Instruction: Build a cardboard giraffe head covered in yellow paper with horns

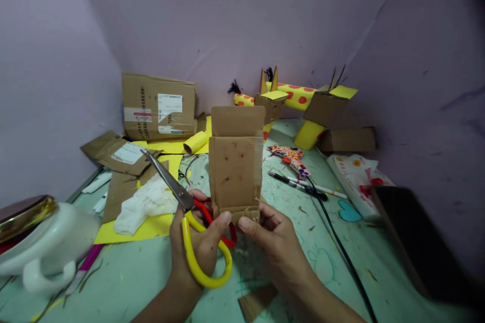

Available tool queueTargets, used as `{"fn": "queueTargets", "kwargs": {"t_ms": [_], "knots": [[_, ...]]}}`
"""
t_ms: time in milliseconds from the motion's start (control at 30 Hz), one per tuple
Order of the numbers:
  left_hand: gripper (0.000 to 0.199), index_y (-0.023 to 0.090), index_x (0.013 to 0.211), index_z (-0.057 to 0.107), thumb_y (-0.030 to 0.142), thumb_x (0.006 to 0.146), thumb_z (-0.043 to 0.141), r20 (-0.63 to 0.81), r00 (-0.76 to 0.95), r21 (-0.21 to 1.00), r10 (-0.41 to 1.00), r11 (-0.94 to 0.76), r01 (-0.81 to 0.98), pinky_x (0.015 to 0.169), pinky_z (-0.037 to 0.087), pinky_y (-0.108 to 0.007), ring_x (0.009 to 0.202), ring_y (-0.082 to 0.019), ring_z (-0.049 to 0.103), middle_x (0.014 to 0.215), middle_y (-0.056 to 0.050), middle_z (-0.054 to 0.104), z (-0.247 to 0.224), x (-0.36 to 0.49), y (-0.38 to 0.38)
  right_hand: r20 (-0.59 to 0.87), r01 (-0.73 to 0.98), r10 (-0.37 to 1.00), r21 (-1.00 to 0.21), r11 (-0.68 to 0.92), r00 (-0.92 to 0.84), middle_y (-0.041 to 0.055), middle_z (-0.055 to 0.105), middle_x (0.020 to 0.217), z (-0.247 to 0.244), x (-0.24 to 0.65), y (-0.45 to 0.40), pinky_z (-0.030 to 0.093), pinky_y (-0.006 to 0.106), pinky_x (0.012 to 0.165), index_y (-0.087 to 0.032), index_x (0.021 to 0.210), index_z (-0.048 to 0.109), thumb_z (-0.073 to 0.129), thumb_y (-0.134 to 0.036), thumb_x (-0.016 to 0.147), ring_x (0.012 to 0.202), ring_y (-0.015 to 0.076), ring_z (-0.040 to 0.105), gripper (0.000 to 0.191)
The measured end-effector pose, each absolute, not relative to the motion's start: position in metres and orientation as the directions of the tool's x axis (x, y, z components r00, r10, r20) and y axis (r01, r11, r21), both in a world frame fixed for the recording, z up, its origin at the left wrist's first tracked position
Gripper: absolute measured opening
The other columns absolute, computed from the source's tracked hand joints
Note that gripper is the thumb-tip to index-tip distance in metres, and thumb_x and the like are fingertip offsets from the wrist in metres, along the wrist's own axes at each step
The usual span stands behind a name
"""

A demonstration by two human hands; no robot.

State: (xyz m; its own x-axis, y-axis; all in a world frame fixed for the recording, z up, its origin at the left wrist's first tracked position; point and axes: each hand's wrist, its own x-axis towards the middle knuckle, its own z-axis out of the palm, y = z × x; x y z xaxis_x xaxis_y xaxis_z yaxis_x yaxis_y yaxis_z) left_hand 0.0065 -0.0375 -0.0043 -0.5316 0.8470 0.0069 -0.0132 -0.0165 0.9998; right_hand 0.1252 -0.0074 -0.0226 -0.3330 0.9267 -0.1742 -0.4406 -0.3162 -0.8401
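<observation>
A small cardboard box (235,161) stands upright between my hands, its top flap raised and several marks on its front panel. My left hand (202,242) grips its lower left edge with the thumb in front. Scissors with one yellow and one red handle (206,280) also hang in that hand, their blades pointing up and left. My right hand (276,237) pinches the lower right corner of the box, thumb on the bottom flap. Beneath my hands a cardboard scrap (258,302) lies on the table.
A large carton (159,106) and cardboard giraffe-like figures (299,96) stand at the back. Crumpled white tissue (146,204) lies on yellow paper (138,232). A white cup (68,242) is left; pens (297,185), a black cable (337,237) and a dark phone-like slab (420,242) are right.
</observation>
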Motion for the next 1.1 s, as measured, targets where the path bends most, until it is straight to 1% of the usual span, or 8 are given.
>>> {"fn": "queueTargets", "kwargs": {"t_ms": [233, 367, 533, 667, 767, 833, 933, 1100], "knots": [[0.042, 0.022, 0.088, 0.042, 0.030, 0.060, 0.072, -0.011, -0.515, 1.000, 0.857, 0.024, 0.018, 0.052, 0.049, -0.026, 0.054, -0.015, 0.059, 0.063, 0.006, 0.057, 0.001, 0.008, -0.038, -0.204, -0.360, 0.933, -0.881, -0.307, -0.297, 0.0066, 0.073, 0.078, -0.023, 0.129, -0.005, 0.051, 0.031, 0.069, -0.016, 0.079, 0.073, 0.075, -0.031, 0.064, 0.069, 0.0190, 0.066, 0.022], [0.041, 0.022, 0.086, 0.041, 0.028, 0.058, 0.071, -0.007, -0.514, 1.000, 0.858, 0.007, -0.003, 0.059, 0.051, -0.026, 0.066, -0.018, 0.064, 0.066, 0.004, 0.061, 0.005, 0.008, -0.038, -0.192, -0.399, 0.928, -0.860, -0.316, -0.321, 0.0059, 0.073, 0.078, -0.026, 0.130, -0.005, 0.050, 0.031, 0.069, -0.016, 0.080, 0.072, 0.075, -0.031, 0.064, 0.068, 0.0182, 0.065, 0.022], [0.039, 0.022, 0.084, 0.041, 0.027, 0.059, 0.071, -0.061, -0.478, 0.997, 0.876, 0.032, -0.070, 0.052, 0.050, -0.027, 0.055, -0.016, 0.059, 0.061, 0.005, 0.058, 0.000, 0.010, -0.036, -0.188, -0.459, 0.938, -0.833, -0.309, -0.291, 0.0054, 0.072, 0.077, -0.022, 0.126, -0.008, 0.051, 0.031, 0.067, -0.017, 0.081, 0.069, 0.077, -0.033, 0.062, 0.069, 0.0191, 0.065, 0.026], [0.037, 0.022, 0.087, 0.043, 0.031, 0.063, 0.070, -0.093, -0.388, 0.995, 0.917, 0.070, -0.072, 0.055, 0.051, -0.029, 0.057, -0.018, 0.061, 0.066, 0.003, 0.061, -0.003, 0.007, -0.035, -0.243, -0.470, 0.928, -0.808, -0.354, -0.281, 0.0024, 0.071, 0.068, -0.017, 0.127, -0.006, 0.050, 0.024, 0.056, -0.016, 0.078, 0.066, 0.079, -0.033, 0.058, 0.057, 0.0141, 0.063, 0.029], [0.029, 0.022, 0.088, 0.046, 0.041, 0.073, 0.061, -0.069, -0.324, 0.993, 0.944, 0.096, 0.070, 0.050, 0.048, -0.026, 0.052, -0.016, 0.059, 0.059, 0.004, 0.059, 0.003, -0.002, -0.034, -0.269, -0.482, 0.936, -0.804, -0.348, -0.227, 0.0022, 0.071, 0.067, -0.015, 0.133, 0.003, 0.051, 0.021, 0.053, -0.015, 0.076, 0.065, 0.081, -0.032, 0.056, 0.055, 0.0123, 0.063, 0.031], [0.024, 0.021, 0.085, 0.049, 0.044, 0.080, 0.051, -0.015, -0.310, 0.965, 0.950, 0.095, 0.244, 0.047, 0.045, -0.024, 0.049, -0.014, 0.055, 0.053, 0.004, 0.057, 0.010, -0.010, -0.035, -0.283, -0.502, 0.945, -0.801, -0.328, -0.165, 0.0029, 0.072, 0.070, -0.015, 0.140, 0.011, 0.053, 0.021, 0.054, -0.014, 0.078, 0.065, 0.081, -0.031, 0.056, 0.058, 0.0134, 0.066, 0.032], [0.025, 0.022, 0.088, 0.051, 0.044, 0.083, 0.044, 0.089, -0.278, 0.856, 0.956, 0.070, 0.512, 0.047, 0.043, -0.024, 0.045, -0.013, 0.052, 0.059, 0.003, 0.060, 0.017, -0.018, -0.037, -0.287, -0.541, 0.953, -0.787, -0.295, -0.100, 0.0030, 0.073, 0.072, -0.012, 0.151, 0.021, 0.055, 0.021, 0.055, -0.014, 0.079, 0.065, 0.082, -0.029, 0.055, 0.060, 0.0140, 0.068, 0.033], [0.029, 0.025, 0.108, 0.048, 0.038, 0.083, 0.038, 0.124, -0.224, 0.697, 0.967, 0.076, 0.713, 0.050, 0.045, -0.025, 0.053, -0.016, 0.060, 0.067, 0.002, 0.068, 0.016, -0.023, -0.046, -0.274, -0.605, 0.961, -0.762, -0.231, -0.023, 0.0020, 0.073, 0.068, -0.004, 0.157, 0.029, 0.054, 0.018, 0.052, -0.014, 0.077, 0.065, 0.084, -0.026, 0.051, 0.058, 0.0130, 0.068, 0.034]]}}
